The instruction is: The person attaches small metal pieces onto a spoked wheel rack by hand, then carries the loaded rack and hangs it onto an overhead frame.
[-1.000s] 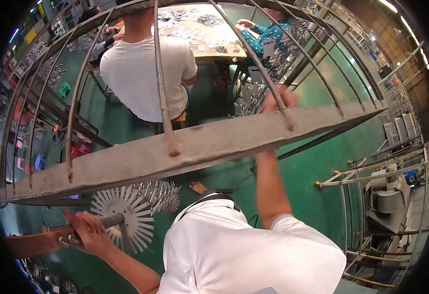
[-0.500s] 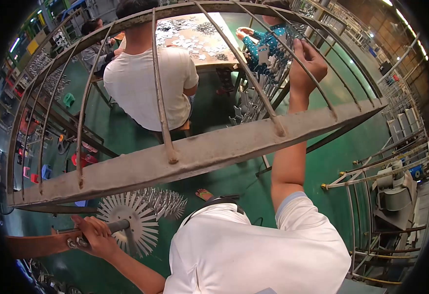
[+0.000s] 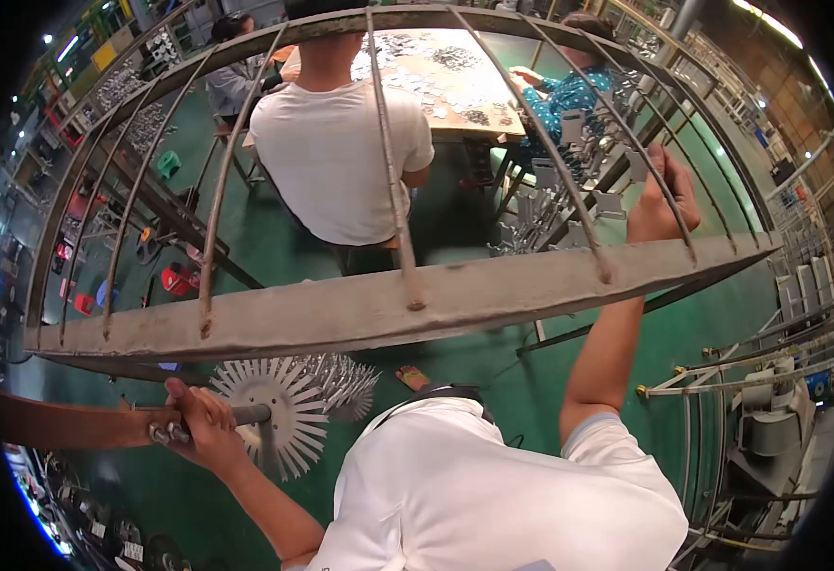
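On the left, my left hand [image 3: 206, 425] is wrapped round a metal rod [image 3: 250, 414], beside a bolted brown strap-like bar [image 3: 74, 422]. Just past it is a slotted metal disc [image 3: 272, 404] with thin spokes, and a cluster of small metal pieces [image 3: 341, 381] behind it. My right hand [image 3: 665, 198] is raised on the far side of a curved metal frame [image 3: 493, 295], fingers closed together. A flat grey metal plate [image 3: 638, 166] is at its fingertips; a frame rod crosses in front, so the grip is partly hidden.
A person in a white shirt [image 3: 336, 162] sits ahead at a table [image 3: 469, 119] strewn with small metal parts. Others sit at both sides. More hanging plates [image 3: 541, 205] are near my right hand. Metal racks [image 3: 703, 385] stand at right.
My view has shifted, so the scene appears further right. My right hand has come down relative to the frame, its fingers still together. The left hand keeps its hold on the rod.
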`<state>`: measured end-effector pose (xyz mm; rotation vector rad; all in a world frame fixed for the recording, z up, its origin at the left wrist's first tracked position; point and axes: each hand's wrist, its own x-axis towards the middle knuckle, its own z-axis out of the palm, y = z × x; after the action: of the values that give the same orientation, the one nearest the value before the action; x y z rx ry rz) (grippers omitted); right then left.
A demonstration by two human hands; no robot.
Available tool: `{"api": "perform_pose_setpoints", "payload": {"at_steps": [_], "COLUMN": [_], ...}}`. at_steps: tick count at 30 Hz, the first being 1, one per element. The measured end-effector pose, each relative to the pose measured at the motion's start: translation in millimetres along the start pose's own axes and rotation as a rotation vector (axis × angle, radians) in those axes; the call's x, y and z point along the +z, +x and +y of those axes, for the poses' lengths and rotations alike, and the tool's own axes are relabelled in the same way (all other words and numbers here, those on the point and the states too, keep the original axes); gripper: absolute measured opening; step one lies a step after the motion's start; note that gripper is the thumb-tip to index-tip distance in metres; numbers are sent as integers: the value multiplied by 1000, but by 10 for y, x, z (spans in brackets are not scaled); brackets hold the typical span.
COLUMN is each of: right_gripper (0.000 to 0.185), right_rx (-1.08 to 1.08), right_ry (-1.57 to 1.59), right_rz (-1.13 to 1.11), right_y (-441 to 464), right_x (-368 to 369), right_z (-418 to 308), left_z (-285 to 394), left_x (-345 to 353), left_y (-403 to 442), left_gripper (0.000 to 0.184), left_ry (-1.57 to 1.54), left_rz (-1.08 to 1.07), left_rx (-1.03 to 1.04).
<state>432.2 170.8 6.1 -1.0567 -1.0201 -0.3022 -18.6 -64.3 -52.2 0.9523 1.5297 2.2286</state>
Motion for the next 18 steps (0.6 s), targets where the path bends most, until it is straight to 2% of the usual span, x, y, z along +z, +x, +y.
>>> {"api": "perform_pose_setpoints", "payload": {"at_steps": [4,7,8,9,10,12,13,14,15,17,18], "right_gripper": [20,16,13,14,16,18,19,16,15,16,17], "right_rx": [95,45,22,-83,69,150,286,166,78,202,246], "right_ry": [46,158,100,81,62,-55,-106,-99,-59,231,246], "right_rz": [-46,-13,-61,-101,-148,-102,-159,-258,-258,-255,-327], "right_y": [-55,-102,-135,-163,-238,-423,-462,-540,-672,-893,-1025], "right_x": [-83,-103,-178,-232,-338,-398,-413,-530,-570,-634,-742], "right_z": [-90,-113,-77,55,302,277,-161,31,1,32,132], "left_z": [-8,10,-6,-20,-26,-33,-41,-57,-57,-32,-34], "left_x": [-12,2,-19,-57,-53,5,-39,-84,-108,-65,-51], "left_y": [0,6,-3,-13,-27,-52,-54,-53,-42,-42,-55], "left_gripper": [60,59,58,57,56,53,52,51,50,53,54], "left_ry": [-2,-6,-16,-22,-55,-110,-97,-85,-74,-33,-13], "left_rz": [-20,6,10,19,60,161,117,69,16,47,59], "left_rx": [-5,-2,-20,-36,-51,-73,-57,-45,-38,-26,-27]}}
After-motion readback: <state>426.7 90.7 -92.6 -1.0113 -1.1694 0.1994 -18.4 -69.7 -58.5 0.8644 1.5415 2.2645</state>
